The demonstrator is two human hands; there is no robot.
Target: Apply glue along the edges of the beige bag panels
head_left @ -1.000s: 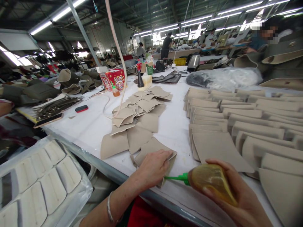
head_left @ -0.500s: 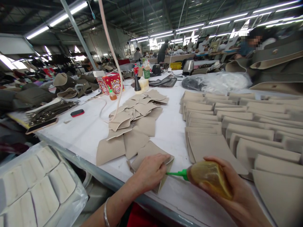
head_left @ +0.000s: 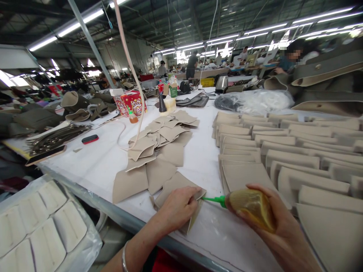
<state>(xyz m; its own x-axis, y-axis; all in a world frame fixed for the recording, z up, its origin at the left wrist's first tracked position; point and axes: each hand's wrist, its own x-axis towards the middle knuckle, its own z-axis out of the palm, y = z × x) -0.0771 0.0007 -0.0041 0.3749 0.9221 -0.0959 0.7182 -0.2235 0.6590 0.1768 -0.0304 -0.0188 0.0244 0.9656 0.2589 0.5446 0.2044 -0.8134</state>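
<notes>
Amber liquid shows through the squeeze bottle (head_left: 251, 207), whose thin green nozzle (head_left: 217, 200) points left. My right hand (head_left: 279, 223) is wrapped round its body. The nozzle tip touches or nearly touches the edge of a beige folded panel (head_left: 177, 185) at the table's near edge. On that panel rests my left hand (head_left: 178, 207), its fingers bent and pinching the raised flap near the tip. A loose heap of beige panels (head_left: 161, 162) lies just beyond my left hand. Rows of folded beige panels (head_left: 297, 166) stand to the right.
A pale hose (head_left: 129, 53) hangs down onto the heap. Farther back are a red patterned box (head_left: 129, 102), a small glue bottle (head_left: 132, 117), a black cone (head_left: 162, 102) and a plastic bag (head_left: 258, 101). Wrapped cream pieces (head_left: 48, 234) lie lower left. Several people work in the background.
The nozzle tip has moved up along the panel's edge, from beside my left fingers to near the flap's corner. My left hand keeps its hold. The whole view has shifted slightly.
</notes>
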